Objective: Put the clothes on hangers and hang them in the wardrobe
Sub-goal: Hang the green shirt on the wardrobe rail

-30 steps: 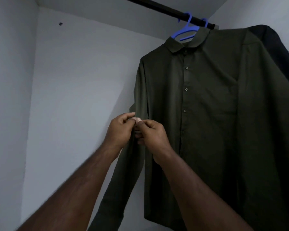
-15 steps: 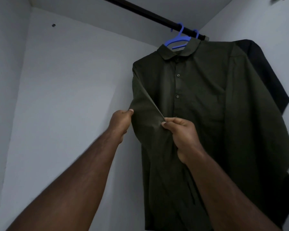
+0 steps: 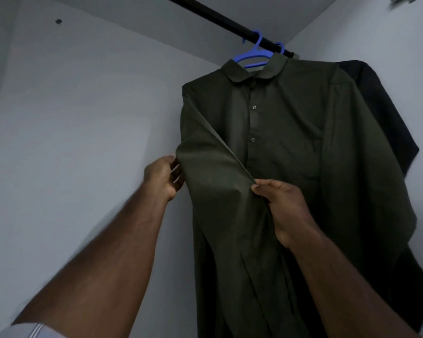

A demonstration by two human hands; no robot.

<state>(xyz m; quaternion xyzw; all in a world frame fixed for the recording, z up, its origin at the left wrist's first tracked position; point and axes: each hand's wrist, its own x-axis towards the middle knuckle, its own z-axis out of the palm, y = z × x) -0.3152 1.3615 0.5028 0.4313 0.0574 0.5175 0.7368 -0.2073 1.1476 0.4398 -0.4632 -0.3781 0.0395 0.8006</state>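
Note:
A dark green button-up shirt hangs on a blue hanger hooked over the black wardrobe rod. My left hand pinches the outer edge of the shirt's left sleeve. My right hand pinches the sleeve's inner edge, so the sleeve cloth is stretched flat between both hands. Behind the green shirt hangs a black garment, partly hidden, with a second blue hook on the rod.
Pale wardrobe walls close in: the back wall to the left, the side wall to the right. A small dark screw head sits high on the back wall. The rod's left stretch carries nothing.
My hands were pinched together at one spot on the sleeve; they have pulled apart, left going left and right going right, spreading the sleeve flat. The camera view has tilted slightly.

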